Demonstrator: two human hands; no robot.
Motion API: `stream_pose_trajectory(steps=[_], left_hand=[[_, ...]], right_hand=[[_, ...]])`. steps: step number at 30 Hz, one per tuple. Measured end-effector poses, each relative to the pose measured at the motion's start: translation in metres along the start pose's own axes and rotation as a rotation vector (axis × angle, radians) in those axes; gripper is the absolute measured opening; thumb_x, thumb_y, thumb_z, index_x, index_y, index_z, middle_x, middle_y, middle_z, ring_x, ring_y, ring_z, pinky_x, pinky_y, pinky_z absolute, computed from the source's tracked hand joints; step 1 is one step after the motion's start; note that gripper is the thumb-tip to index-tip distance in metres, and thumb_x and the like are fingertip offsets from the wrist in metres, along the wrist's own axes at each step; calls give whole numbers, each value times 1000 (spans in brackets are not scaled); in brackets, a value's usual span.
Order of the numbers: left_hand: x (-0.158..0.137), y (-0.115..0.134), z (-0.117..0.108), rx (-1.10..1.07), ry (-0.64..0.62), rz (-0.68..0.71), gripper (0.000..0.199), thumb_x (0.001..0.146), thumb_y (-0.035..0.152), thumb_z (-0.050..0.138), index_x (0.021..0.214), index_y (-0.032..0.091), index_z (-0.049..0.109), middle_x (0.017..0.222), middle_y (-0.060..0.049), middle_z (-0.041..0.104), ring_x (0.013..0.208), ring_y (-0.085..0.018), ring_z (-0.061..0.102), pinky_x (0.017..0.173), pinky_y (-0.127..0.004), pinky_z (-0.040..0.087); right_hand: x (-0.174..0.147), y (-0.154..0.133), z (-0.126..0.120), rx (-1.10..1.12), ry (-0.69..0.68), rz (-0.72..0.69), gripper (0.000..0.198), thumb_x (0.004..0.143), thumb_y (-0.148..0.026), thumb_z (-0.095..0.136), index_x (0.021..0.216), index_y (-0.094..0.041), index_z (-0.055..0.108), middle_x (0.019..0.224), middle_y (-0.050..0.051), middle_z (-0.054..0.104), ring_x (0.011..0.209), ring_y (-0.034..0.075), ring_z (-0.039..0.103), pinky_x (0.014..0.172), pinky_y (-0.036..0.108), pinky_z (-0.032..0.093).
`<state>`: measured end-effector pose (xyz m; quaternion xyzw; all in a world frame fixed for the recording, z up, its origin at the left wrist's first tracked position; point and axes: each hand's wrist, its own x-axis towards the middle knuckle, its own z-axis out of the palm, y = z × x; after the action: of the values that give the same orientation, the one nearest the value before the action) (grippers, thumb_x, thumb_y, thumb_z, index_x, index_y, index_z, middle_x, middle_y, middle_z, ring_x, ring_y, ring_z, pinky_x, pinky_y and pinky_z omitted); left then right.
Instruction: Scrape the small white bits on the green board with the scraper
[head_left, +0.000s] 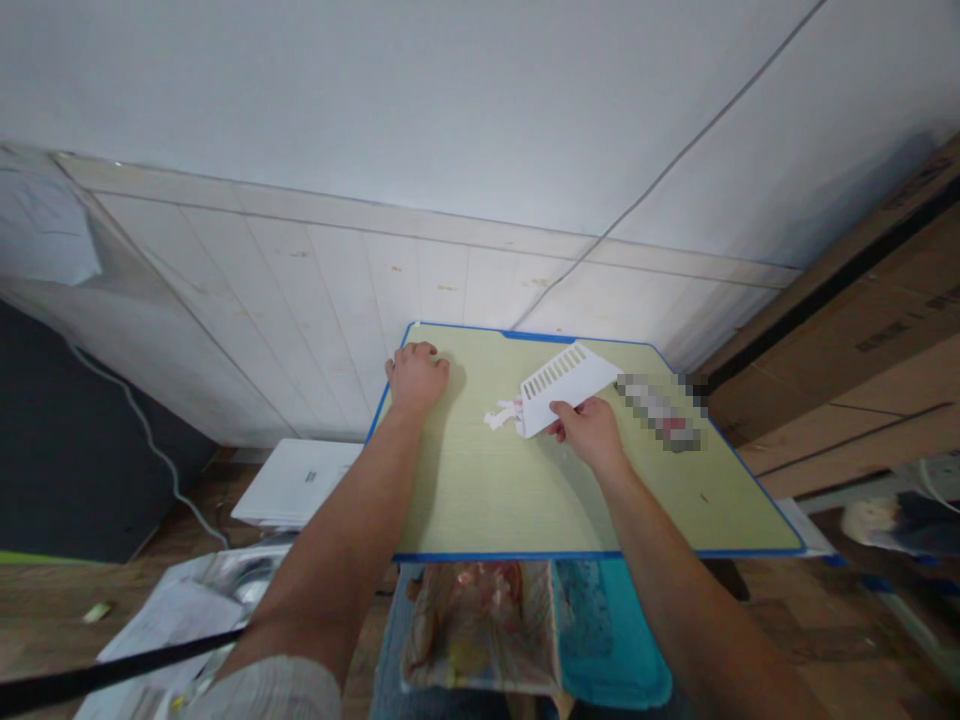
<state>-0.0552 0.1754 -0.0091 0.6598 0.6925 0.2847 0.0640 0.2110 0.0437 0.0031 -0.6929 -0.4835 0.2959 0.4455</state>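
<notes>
My right hand (592, 430) pinches a white slotted card (566, 392) by its near edge, thumb on top. The card has a row of narrow cut-outs along its far side and is held tilted over the pale yellow-green tabletop (480, 500). A small white and pink cut-out figure (502, 413) shows at the card's left end; I cannot tell whether it is joined to the card. My left hand (420, 375) rests on the table's far left part near the blue edge, fingers apart and slightly bent, holding nothing.
A blurred-out long object (660, 412) lies on the table's right side. Cardboard boxes (840, 330) stand at right, with a panelled wall (427, 270) behind. Below the front edge are a lined container (517, 650) and a turquoise tray (611, 640). A white box (300, 480) sits left.
</notes>
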Motion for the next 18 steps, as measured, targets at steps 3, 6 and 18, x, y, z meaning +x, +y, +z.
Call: stream_pose_trajectory(steps=[3, 6, 18], left_hand=[[0, 1, -3, 4, 26, -6, 32, 105, 29, 64, 131, 24, 81, 154, -19, 78, 151, -40, 67, 131, -58, 48], [1, 2, -6, 15, 42, -18, 33, 106, 28, 63, 133, 22, 82, 152, -19, 78, 149, -39, 68, 130, -56, 50], [3, -6, 1, -9, 62, 7, 31, 103, 26, 64, 128, 22, 82, 145, -19, 80, 145, -40, 69, 127, -54, 52]], right_hand=[[-2, -11, 13, -21, -18, -37, 34, 98, -29, 68, 65, -23, 77, 63, 7, 81, 52, 20, 74, 53, 25, 53], [-8, -23, 42, -31, -111, -68, 31, 99, -27, 73, 69, -22, 80, 67, 5, 84, 52, 18, 74, 57, 24, 55], [-22, 21, -45, 154, 144, -69, 34, 85, -54, 83, 80, -20, 83, 72, 12, 86, 53, 23, 75, 52, 30, 59]])
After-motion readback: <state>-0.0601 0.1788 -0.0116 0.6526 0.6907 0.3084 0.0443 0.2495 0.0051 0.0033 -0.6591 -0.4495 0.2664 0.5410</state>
